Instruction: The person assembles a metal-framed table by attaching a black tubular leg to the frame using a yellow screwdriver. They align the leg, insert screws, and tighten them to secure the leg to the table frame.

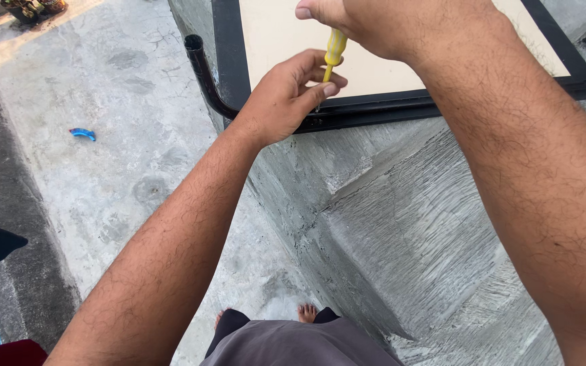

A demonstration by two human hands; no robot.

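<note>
Grey concrete filled most of the view: a floor (pixel 103 135) from nine to seven o'clock and a rough ledge (pixel 401 224) rising from five toward twelve. On the ledge's top, at twelve to one o'clock, lay a cream panel (pixel 279 34) in a black frame (pixel 228 47), with a curved black tube (pixel 201 71) hooking off the frame's near corner at eleven. The right hand (pixel 401 24) came in from three o'clock, closed around the top of a yellow-handled screwdriver (pixel 334 51) held nearly upright at twelve. The left hand (pixel 286 98), reaching up from seven o'clock, was partly curled, its thumb and fingertips (pixel 330 88) pinching the tool's metal shaft just above the frame's near edge; the tip itself was hidden behind those fingers. At six o'clock stood the person's bare toes (pixel 306 312) on the floor. A small blue scrap (pixel 83 133) lay on the floor at nine o'clock, well apart from the hands.
</note>
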